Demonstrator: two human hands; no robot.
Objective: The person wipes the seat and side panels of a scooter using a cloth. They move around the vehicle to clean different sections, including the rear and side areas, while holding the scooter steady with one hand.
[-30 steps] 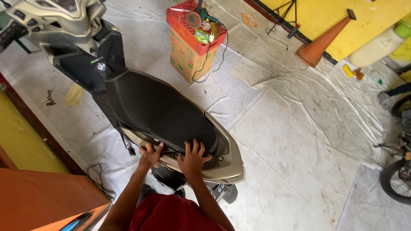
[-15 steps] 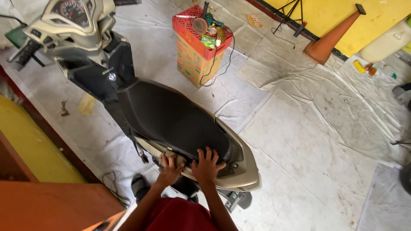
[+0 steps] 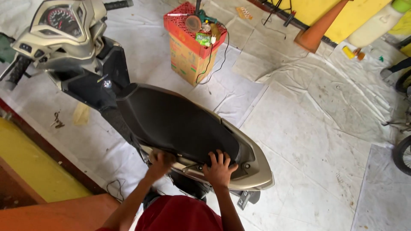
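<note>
On a floor [image 3: 325, 128] spread with white sheeting, the right hand [image 3: 220, 169] lies flat, fingers splayed, on the scooter's black seat [image 3: 175, 124] rear; the left hand [image 3: 160, 162] grips its side edge. Fingers might get pinched beneath.

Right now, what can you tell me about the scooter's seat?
The black seat is long and rounded, with a matte, finely textured cover like vinyl. It lies closed on the grey-beige scooter, running from below the handlebars toward the tail. The right hand presses spread fingers on its rear end; the left hand grips under its side edge. No tears show.
</note>
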